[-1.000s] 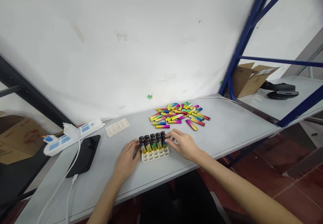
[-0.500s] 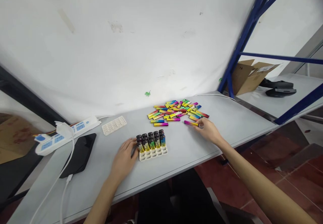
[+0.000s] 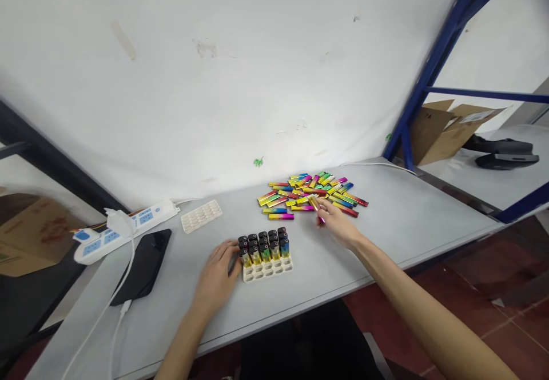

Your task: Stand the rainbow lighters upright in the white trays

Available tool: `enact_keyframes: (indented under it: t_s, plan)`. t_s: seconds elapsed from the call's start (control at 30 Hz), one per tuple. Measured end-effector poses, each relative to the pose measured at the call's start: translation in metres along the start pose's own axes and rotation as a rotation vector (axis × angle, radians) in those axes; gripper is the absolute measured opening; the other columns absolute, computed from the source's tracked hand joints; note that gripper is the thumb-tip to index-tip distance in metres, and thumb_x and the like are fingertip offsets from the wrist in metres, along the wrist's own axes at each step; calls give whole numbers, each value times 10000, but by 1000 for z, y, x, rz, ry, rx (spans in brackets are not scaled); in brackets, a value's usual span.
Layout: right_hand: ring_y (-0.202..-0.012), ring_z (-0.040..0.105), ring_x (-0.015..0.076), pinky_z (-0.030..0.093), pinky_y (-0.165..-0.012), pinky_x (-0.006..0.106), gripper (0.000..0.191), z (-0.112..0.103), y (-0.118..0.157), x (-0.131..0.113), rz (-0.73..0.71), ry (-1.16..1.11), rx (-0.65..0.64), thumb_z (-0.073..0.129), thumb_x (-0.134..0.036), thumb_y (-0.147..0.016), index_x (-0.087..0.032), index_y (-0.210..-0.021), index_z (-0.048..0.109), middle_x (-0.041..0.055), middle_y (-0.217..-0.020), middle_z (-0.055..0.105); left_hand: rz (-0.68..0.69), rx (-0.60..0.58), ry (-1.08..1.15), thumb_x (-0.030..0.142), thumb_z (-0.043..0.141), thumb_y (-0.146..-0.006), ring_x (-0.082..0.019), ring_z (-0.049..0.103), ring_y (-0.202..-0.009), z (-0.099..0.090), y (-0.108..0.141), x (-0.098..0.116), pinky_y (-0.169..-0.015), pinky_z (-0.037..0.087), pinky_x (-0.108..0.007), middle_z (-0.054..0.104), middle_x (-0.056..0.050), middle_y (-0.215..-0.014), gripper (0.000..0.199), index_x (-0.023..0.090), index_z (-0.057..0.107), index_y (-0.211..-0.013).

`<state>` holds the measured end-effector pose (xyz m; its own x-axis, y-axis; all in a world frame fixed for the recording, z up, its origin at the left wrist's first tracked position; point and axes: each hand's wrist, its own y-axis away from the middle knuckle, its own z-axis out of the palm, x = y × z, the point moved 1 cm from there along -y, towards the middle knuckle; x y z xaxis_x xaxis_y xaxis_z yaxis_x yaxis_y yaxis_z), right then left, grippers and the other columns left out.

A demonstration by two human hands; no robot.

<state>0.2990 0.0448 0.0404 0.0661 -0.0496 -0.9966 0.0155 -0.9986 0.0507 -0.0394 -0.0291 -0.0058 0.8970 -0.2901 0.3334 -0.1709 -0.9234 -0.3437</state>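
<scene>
A white plastic holder stands on the table with several metallic-coloured lighters upright in its back rows, black tops up. Slots show in its front part. My left hand grips the left side of the holder, fingers toward the back and thumb nearer the front. In front of the loose pile, my right hand pinches one lighter, held tilted above the table. Its lower end is partly hidden by my fingers. Behind it lies the pile of shiny multicoloured lighters.
A second white slotted holder lies at the left back. Further left are a power strip, a black phone and white cables. A blue metal frame and cardboard box stand at the right.
My right hand has moved left with the lighter and turned it from lying flat to tilted upward. My left hand stays at the holder. The whole view has shifted slightly.
</scene>
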Motion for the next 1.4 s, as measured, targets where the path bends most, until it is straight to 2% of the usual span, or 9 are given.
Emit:
enact_keyframes:
  t_s: [0.2, 0.33, 0.47, 0.57, 0.7, 0.83, 1.03, 1.23, 1.4]
  plan:
    - [-836, 624, 164, 509, -826, 331, 335, -3, -8, -15, -16, -247, -57, 826, -394, -704, -177, -928, 702, 27, -861, 673, -18, 23, 5, 283, 501, -918, -293, 588, -1285, 0, -1, -1, -1110, 478, -523, 677, -86, -1316, 233, 226, 667, -1071]
    - [-685, 583, 140, 498, -592, 267, 279, 1, -22, -8, 104, -435, -66, 748, -439, -788, -203, -917, 672, 1, -769, 612, 2, 4, -15, 274, 488, -922, -288, 586, -1284, -1, -1, -2, -1106, 482, -514, 676, -81, -1314, 233, 231, 661, -1072]
    - [-461, 369, 90, 223, -387, 194, 314, 9, -26, 3, 177, -529, -118, 674, -484, -846, -273, -1059, 580, -69, -641, 474, 8, -6, -34, 278, 472, -928, -295, 585, -1285, 0, 0, -2, -1099, 487, -515, 671, -89, -1319, 234, 226, 657, -1060]
    - [-425, 177, 69, 110, -412, 202, 381, 13, -23, 9, 162, -512, -157, 602, -607, -875, -229, -863, 557, -96, -544, 303, 7, -2, -43, 274, 472, -923, -303, 582, -1289, -1, 1, -1, -1101, 484, -521, 672, -91, -1317, 253, 224, 656, -1089]
    - [-431, 124, 72, 106, -429, 233, 599, 14, -18, 12, 138, -468, -117, 420, -717, -919, -215, -594, 393, -82, -495, 214, 12, 4, -52, 262, 482, -907, -305, 586, -1287, -2, 1, -1, -1097, 488, -513, 676, -83, -1310, 276, 228, 651, -1122]
    - [-428, 173, 79, 151, -413, 236, 581, 17, -18, 14, 124, -439, -107, 378, -701, -932, -211, -632, 463, -69, -514, 262, 20, 3, -68, 255, 478, -899, -297, 595, -1273, -1, 0, -2, -1093, 493, -498, 672, -79, -1314, 299, 231, 632, -1153]
    - [-612, 550, 126, 414, -444, 217, 461, 20, -15, 15, 60, -351, -136, 645, -661, -834, -236, -882, 474, -18, -786, 577, 27, -6, -93, 262, 469, -915, -288, 589, -1277, -2, 1, 0, -1090, 494, -488, 664, -78, -1325, 271, 231, 634, -1128]
    - [-430, 160, 56, 140, -402, 184, 509, 19, -11, 13, 92, -430, -173, 544, -714, -880, -231, -777, 419, -103, -556, 287, 58, -3, -140, 252, 447, -938, -279, 613, -1250, -6, 0, 4, -1059, 524, -483, 669, -87, -1310, 276, 216, 625, -1146]
    - [-421, 108, 65, 112, -414, 233, 606, 18, -12, 13, 106, -449, -115, 419, -668, -930, -215, -534, 339, -83, -467, 174, 93, 16, -177, 243, 445, -945, -285, 620, -1240, -5, 0, 3, -1038, 540, -488, 670, -101, -1301, 286, 203, 610, -1175]
